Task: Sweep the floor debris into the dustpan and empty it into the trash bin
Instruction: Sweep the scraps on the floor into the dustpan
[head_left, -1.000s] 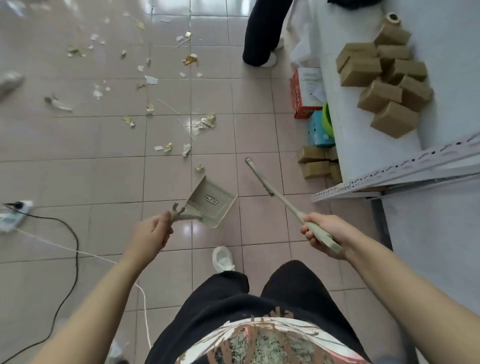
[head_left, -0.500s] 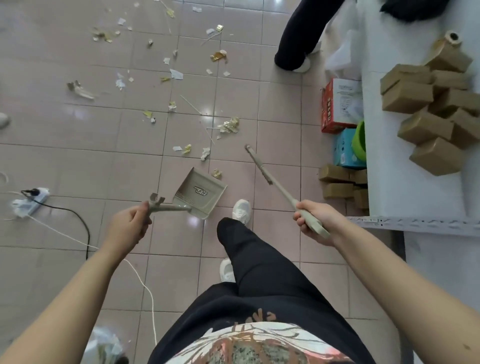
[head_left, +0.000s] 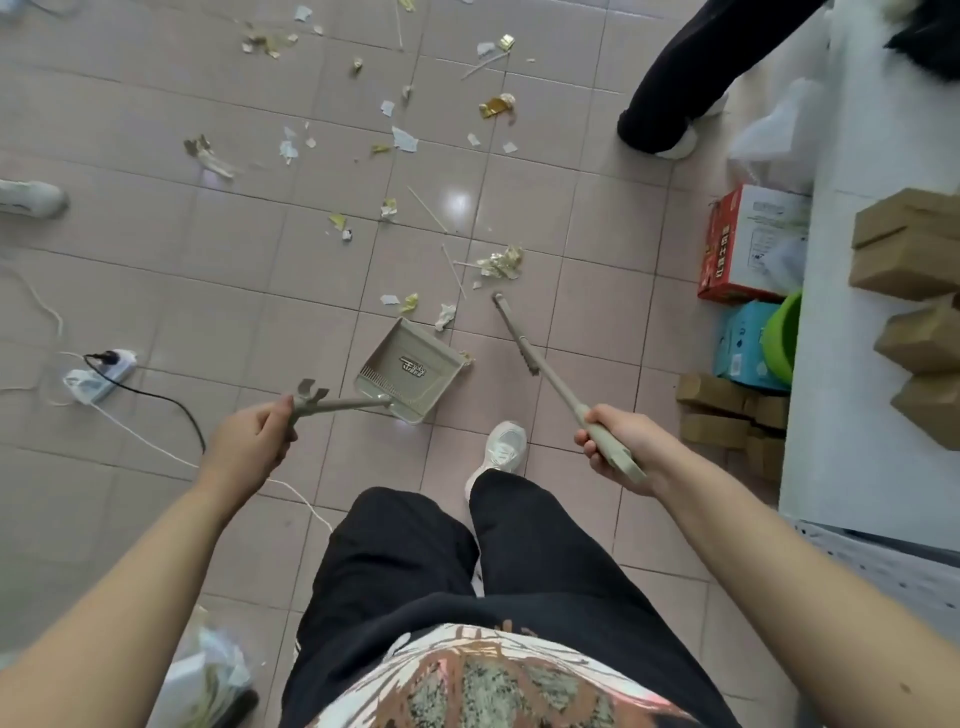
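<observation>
A: Dustpan (head_left: 410, 371) sits low over the tiles, empty, mouth toward the scraps (head_left: 447, 317) just past its lip. Left hand (head_left: 249, 441) has its grip clamped on the dustpan handle; right hand (head_left: 615, 449) has its grip clamped on the brush (head_left: 524, 348), whose head hangs beside the pan.

B: Bulk of the debris?

A: Spread well beyond, across the floor (head_left: 156, 270); gold foil (head_left: 501, 262) sits nearest the brush. No trash bin can be made out for certain.

B: Risks?

A: Likely three. Light paper may flick past the pan on a fast stroke. Thin sticks (head_left: 454, 270) could slide under the lip if it rides above the tile. The power strip (head_left: 98, 374) and its cords (head_left: 156, 400) lie near the left arm; a wide sweep could snag them.
</observation>
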